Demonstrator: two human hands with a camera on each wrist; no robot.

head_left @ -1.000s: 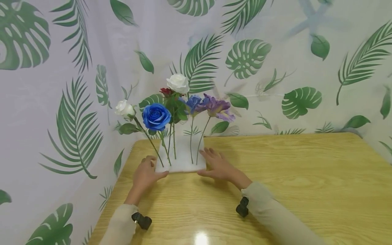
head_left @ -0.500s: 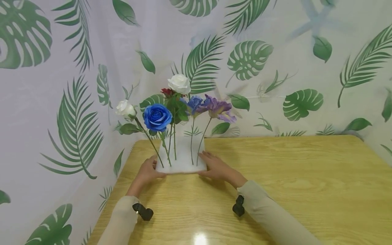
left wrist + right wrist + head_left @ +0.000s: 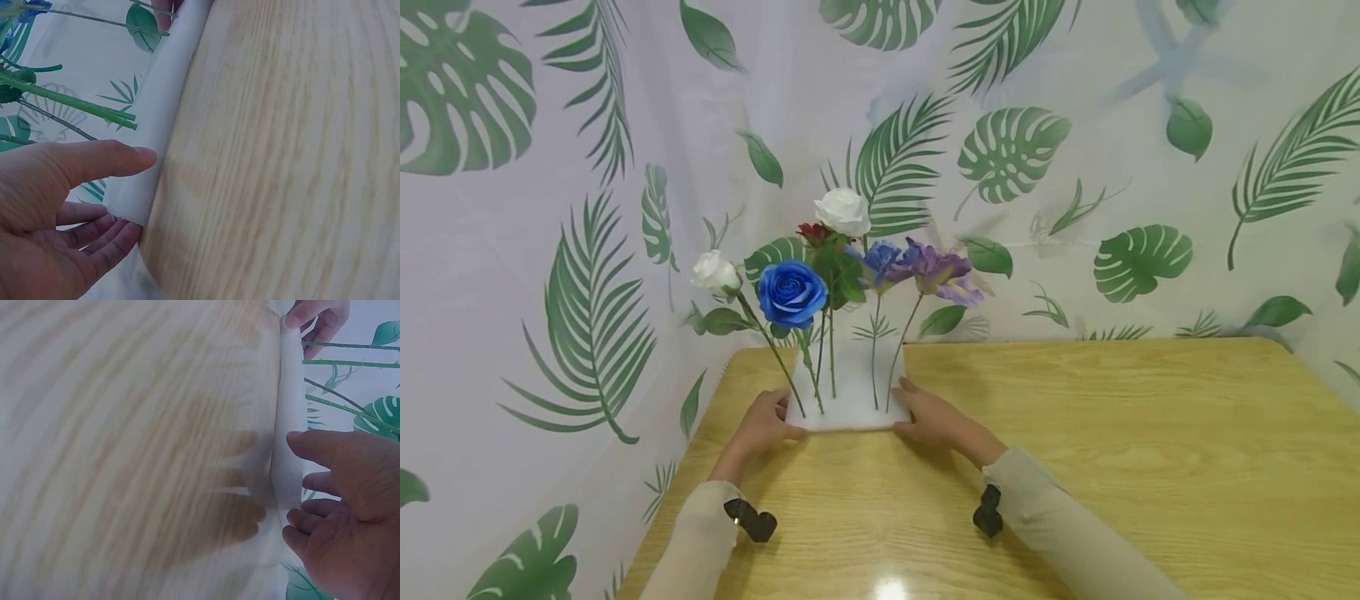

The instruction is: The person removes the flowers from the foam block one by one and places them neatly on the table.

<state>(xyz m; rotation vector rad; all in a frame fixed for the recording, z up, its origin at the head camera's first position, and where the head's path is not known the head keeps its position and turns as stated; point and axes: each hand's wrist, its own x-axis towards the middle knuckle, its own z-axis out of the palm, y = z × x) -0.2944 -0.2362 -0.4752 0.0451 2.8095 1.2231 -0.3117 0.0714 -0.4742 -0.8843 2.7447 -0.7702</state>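
Observation:
In the head view, a white foam board (image 3: 850, 415) lies on the table with several artificial flowers standing in it. My left hand (image 3: 767, 423) holds its near left corner, thumb along the front edge and fingers at the side. The right hand (image 3: 942, 425) holds the opposite near corner the same way. Above the board stand a blue rose (image 3: 792, 293), a white rose (image 3: 842, 211), a white rosebud (image 3: 715, 272) leaning left, a partly hidden red flower (image 3: 812, 234) and purple-blue irises (image 3: 940, 268). Both wrist views show the thumb (image 3: 134, 160) and fingertips (image 3: 300, 526) at the board's edge.
The wood-grain table (image 3: 1112, 442) extends far to the right of the board. A white leaf-print curtain (image 3: 1037, 75) hangs behind the table and along its left side. The flower heads rise close before it.
Both hands have drawn in around the board's corners, the right fingers pulling back from its side. The whole head view has shifted slightly downward. The flowers keep their arrangement.

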